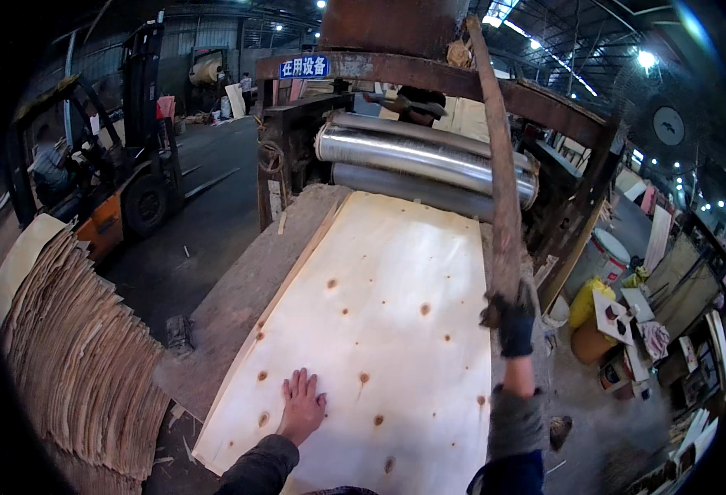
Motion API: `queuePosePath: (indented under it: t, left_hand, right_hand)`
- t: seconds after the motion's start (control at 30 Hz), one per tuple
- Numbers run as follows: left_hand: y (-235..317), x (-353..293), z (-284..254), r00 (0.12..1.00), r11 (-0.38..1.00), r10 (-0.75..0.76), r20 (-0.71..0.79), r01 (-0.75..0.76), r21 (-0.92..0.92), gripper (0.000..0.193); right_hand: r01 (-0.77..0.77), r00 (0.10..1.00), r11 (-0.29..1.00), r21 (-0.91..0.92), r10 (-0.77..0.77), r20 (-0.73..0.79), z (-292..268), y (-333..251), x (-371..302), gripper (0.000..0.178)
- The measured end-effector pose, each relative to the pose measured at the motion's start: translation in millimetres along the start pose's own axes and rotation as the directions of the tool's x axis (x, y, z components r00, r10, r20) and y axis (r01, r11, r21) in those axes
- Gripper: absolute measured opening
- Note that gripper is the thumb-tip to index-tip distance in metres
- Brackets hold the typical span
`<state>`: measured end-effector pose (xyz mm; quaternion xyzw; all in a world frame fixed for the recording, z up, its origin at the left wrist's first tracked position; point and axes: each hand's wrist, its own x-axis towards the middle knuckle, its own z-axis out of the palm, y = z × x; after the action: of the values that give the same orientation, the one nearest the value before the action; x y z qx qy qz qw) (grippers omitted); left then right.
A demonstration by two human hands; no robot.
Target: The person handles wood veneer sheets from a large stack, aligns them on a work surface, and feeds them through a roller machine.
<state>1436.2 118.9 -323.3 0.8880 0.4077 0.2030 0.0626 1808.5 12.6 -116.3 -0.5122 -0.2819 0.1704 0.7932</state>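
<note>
Our left hand point(301, 406) lies flat, fingers spread, palm down on a pale veneer sheet point(379, 330) dotted with dark knots. Our right hand point(515, 322), in a dark glove, is closed around a long rusty pole point(495, 148) that rises steeply along the sheet's right edge. The sheet rests on a worn wooden surface point(247, 289), its far end just at two shiny metal rollers point(420, 157) inside a rusty frame point(429, 74). To our left sits a stack of wavy veneer sheets point(82, 363); beyond it stands a forklift point(115, 181). Buckets point(590, 301) and clutter lie at right.
</note>
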Motion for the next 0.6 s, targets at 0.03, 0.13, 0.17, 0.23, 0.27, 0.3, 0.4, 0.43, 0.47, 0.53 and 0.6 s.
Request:
queuePosePath:
  t: [0.03, 0.13, 0.17, 0.23, 0.27, 0.3, 0.4, 0.43, 0.47, 0.53, 0.6]
  left_hand:
    - [2, 1, 1, 1.000, 1.000, 0.002, 0.001, -0.002, 0.006, 0.052]
    - [5, 6, 3, 1.000, 1.000, 0.020, -0.008, -0.020, 0.012, 0.052]
    - [5, 6, 3, 1.000, 1.000, 0.019, -0.013, -0.019, 0.008, 0.052]
    - [3, 4, 2, 1.000, 1.000, 0.004, -0.011, -0.004, 0.003, 0.052]
    - [1, 5, 2, 1.000, 1.000, -0.001, -0.010, 0.001, 0.006, 0.052]
    - [1, 5, 2, 1.000, 1.000, -0.002, -0.008, 0.002, 0.004, 0.052]
    - [3, 5, 5, 1.000, 1.000, 0.007, -0.016, -0.007, -0.003, 0.052]
    - [3, 5, 5, 1.000, 1.000, 0.008, -0.020, -0.008, 0.001, 0.052]
    - [3, 5, 5, 1.000, 1.000, 0.010, -0.025, -0.010, 0.004, 0.052]
    - [3, 3, 6, 1.000, 1.000, 0.011, -0.023, -0.011, -0.003, 0.051]
    - [2, 3, 6, 1.000, 1.000, 0.010, -0.022, -0.010, -0.020, 0.051]
  right_hand:
    - [0.097, 0.995, 0.984, -0.151, -0.098, 0.000, -6, -5, 27, 0.056]
    - [0.375, 0.873, 0.485, -0.790, -0.472, 0.125, -37, -14, 84, 0.060]
    - [0.263, 0.916, 0.485, -0.834, -0.396, 0.058, -40, -16, 95, 0.058]
    - [0.202, 0.909, 0.222, -0.954, -0.406, 0.097, -28, -26, 95, 0.057]
    - [0.184, 0.928, 0.252, -0.950, -0.363, 0.083, -29, -25, 99, 0.058]
    - [0.163, 0.944, 0.278, -0.947, -0.322, 0.069, -36, -26, 104, 0.058]
    - [0.188, 0.936, 0.181, -0.965, -0.331, 0.120, -60, -42, 123, 0.062]
    - [0.210, 0.924, 0.123, -0.970, -0.348, 0.156, -63, -45, 130, 0.064]
    - [0.209, 0.933, 0.107, -0.972, -0.319, 0.165, -65, -48, 136, 0.065]
    - [0.256, 0.925, 0.077, -0.964, -0.309, 0.221, -61, -62, 138, 0.068]
    - [0.295, 0.923, 0.168, -0.941, -0.304, 0.235, -48, -74, 138, 0.071]
